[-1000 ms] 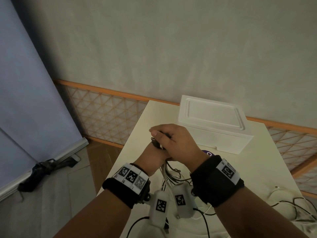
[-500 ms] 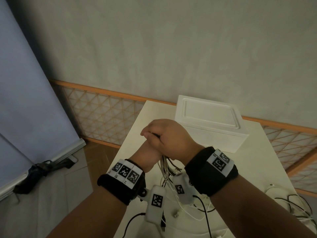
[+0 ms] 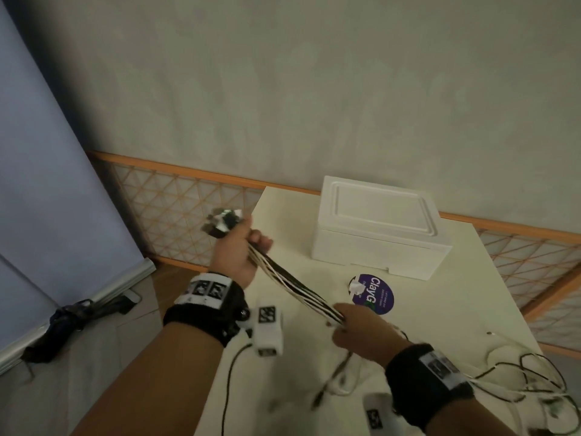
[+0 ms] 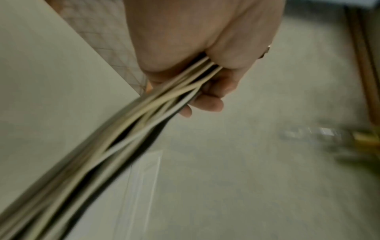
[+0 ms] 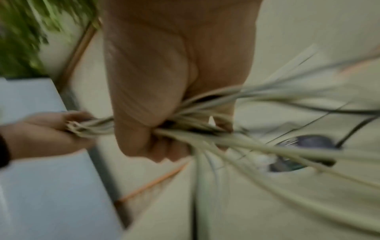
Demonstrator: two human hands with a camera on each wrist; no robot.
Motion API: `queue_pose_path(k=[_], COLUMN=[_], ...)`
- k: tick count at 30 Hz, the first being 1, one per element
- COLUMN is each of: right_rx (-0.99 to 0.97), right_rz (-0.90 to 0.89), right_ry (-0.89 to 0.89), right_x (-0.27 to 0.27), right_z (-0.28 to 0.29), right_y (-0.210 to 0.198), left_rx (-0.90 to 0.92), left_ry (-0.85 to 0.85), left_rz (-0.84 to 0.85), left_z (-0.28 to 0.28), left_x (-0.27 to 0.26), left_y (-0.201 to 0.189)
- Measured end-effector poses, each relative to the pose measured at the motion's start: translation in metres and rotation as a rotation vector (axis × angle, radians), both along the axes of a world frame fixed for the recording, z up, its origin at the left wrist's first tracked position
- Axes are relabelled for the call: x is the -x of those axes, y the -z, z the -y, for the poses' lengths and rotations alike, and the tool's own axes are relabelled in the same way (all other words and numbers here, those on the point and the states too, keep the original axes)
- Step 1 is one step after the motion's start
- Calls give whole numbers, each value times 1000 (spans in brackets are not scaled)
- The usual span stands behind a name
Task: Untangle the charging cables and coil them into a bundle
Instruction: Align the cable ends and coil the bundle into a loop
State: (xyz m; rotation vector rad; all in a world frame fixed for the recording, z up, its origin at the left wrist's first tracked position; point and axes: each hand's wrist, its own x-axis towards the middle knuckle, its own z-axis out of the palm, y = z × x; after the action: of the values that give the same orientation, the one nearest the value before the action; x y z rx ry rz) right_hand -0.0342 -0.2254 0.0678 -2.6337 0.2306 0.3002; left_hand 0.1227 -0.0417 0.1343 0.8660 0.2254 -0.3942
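A bunch of white and black charging cables [image 3: 294, 286] runs taut between my two hands above the table. My left hand [image 3: 240, 247] grips the bunch near its plug ends [image 3: 221, 221], out past the table's left edge. The left wrist view shows those fingers curled round the cables [image 4: 144, 116]. My right hand [image 3: 355, 325] grips the same bunch lower and to the right, over the table. In the right wrist view the strands [image 5: 236, 142] fan out loose beyond my right fist, with the left hand [image 5: 47, 129] behind it. Loose tails [image 3: 333, 376] trail on the table.
A white foam box [image 3: 377, 228] stands at the back of the cream table [image 3: 440, 309]. A round purple sticker [image 3: 374, 294] lies in front of it. More tangled black and white cables [image 3: 540, 388] lie at the table's right edge. Floor and a black bag [image 3: 69, 322] lie to the left.
My hands were clasped together over the cable bunch; now they have pulled apart, the left up and to the left, the right down and to the right, stretching the cables straight between them.
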Motion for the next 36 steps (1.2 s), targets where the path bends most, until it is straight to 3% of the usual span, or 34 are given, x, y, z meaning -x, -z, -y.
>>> queue_pose_path(k=[4, 7, 10, 11, 13, 15, 16, 18, 21, 24, 29, 32, 36], right_rx=[359, 549, 383, 266, 15, -87, -99, -119, -93, -114, -182, -251, -262], right_rz=[-121, -190, -325, -246, 99, 392, 451, 464, 476, 497, 594, 515, 427], right_ry=[265, 274, 232, 211, 159, 49, -20, -124, -141, -162, -191, -104, -133], right_x=[60, 71, 49, 38, 14, -8, -18, -33, -46, -50, -46, -44, -38], right_z=[78, 110, 104, 93, 58, 13, -9, -42, -56, -55, -59, -56, -50], right_y=[27, 16, 0, -8, -26, -45, -53, -59, -49, -39, -45, -44, -45], left_rx=[67, 100, 163, 172, 148, 122, 114, 108, 113, 48, 152, 123, 89], left_ry=[-116, -56, -3, 15, 73, 150, 184, 258, 325, 341, 411, 489, 398], left_rz=[-113, -99, -96, -94, -74, -38, -30, -39, -39, 66, 192, 164, 184], left_z=[-33, -23, 4, 12, 27, 41, 45, 47, 39, 31, 26, 29, 30], left_x=[-33, -22, -5, 1, 13, 28, 36, 45, 46, 52, 57, 64, 64], left_y=[5, 17, 26, 29, 33, 33, 31, 29, 28, 30, 42, 47, 44])
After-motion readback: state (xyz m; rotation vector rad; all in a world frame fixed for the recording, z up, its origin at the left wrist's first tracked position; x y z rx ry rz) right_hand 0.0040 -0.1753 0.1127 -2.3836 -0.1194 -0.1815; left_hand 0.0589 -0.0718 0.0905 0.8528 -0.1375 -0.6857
